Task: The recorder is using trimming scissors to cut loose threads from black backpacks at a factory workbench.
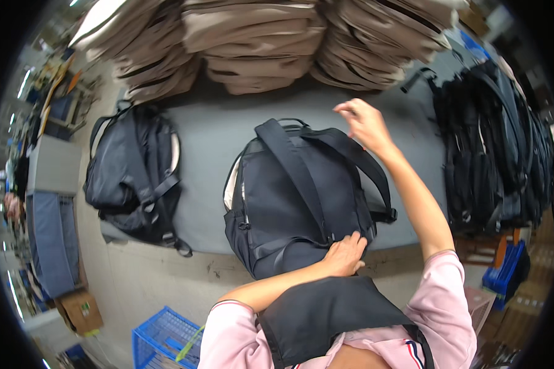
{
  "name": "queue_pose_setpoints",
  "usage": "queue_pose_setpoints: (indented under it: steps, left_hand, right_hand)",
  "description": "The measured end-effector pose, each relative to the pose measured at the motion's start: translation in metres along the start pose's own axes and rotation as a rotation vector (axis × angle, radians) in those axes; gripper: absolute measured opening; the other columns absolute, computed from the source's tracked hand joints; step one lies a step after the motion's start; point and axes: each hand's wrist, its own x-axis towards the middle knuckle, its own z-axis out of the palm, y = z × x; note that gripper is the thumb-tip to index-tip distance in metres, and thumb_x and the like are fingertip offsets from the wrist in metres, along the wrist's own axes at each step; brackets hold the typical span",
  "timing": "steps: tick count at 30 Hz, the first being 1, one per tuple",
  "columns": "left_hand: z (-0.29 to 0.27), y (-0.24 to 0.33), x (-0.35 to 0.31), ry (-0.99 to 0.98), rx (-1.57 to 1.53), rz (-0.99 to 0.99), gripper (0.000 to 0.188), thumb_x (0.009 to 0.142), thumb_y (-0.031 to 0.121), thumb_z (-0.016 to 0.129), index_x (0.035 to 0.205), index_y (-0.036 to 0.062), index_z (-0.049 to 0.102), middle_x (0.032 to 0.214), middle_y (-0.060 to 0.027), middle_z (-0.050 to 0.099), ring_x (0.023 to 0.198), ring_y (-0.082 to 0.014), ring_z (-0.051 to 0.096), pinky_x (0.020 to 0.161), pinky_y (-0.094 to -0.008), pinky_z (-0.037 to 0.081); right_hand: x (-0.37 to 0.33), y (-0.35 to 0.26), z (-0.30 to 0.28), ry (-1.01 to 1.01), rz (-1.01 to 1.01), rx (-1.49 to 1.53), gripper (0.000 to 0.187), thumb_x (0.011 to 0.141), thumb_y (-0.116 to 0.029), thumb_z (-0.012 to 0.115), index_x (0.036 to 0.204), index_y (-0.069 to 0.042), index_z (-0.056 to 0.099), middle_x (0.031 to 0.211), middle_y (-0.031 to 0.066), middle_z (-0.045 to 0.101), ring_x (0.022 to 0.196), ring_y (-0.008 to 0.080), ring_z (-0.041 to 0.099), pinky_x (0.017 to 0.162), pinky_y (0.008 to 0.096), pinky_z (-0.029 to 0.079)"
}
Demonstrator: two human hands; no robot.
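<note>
A black backpack [276, 203] lies on the grey table in front of me, its shoulder straps facing up and its top handle pointing away. A pale lining shows along its partly unzipped left side. My left hand [345, 255] reaches across to its lower right corner and grips it near the lower end of a strap. Above and to the right of the backpack, my right hand [366, 126] is raised off the fabric. Its fingers are curled together, and whatever they may hold is too small to make out.
Another black backpack [132, 169] lies at the table's left end. Tall stacks of beige bags [252, 43] line the far edge. Many black backpacks [495, 141] are piled at the right. Blue plastic crates [163, 335] stand below the table at lower left and right.
</note>
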Motion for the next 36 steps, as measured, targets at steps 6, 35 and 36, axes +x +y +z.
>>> queue_pose_setpoints:
  steps: [6,35,36]
  left_hand:
    - [-0.115,-0.005,-0.001,-0.385,-0.535,-0.124,0.029,0.090,0.026,0.061,0.103,0.0002,0.063,0.094,-0.0139,0.067,0.087,-0.0184,0.066,0.079,-0.0308,0.051]
    - [-0.219,-0.100,0.079,-0.231,-1.081,-0.258,0.040,0.088,0.024,0.064,0.121,0.0018,0.056,0.107,-0.0145,0.065,0.101,-0.0190,0.061,0.093,-0.0290,0.046]
    - [-0.219,-0.100,0.079,-0.235,-1.083,-0.258,0.040,0.088,0.024,0.064,0.121,0.0018,0.056,0.107,-0.0145,0.065,0.101,-0.0190,0.061,0.093,-0.0290,0.046]
  right_hand:
    - [0.002,0.105,0.054,-0.135,0.558,-0.376,0.034,0.081,-0.024,0.068,0.110,-0.006,0.064,0.103,0.0159,0.067,0.088,0.0333,0.065,0.079,0.0387,0.050]
    - [-0.105,-0.029,-0.001,0.106,0.054,-0.081,0.023,0.082,-0.020,0.065,0.101,-0.009,0.058,0.088,0.0060,0.060,0.077,0.0245,0.062,0.067,0.0353,0.048]
    - [-0.104,-0.028,-0.001,0.105,0.003,-0.098,0.021,0.082,-0.019,0.065,0.100,-0.009,0.059,0.088,0.0053,0.059,0.076,0.0251,0.062,0.066,0.0353,0.048]
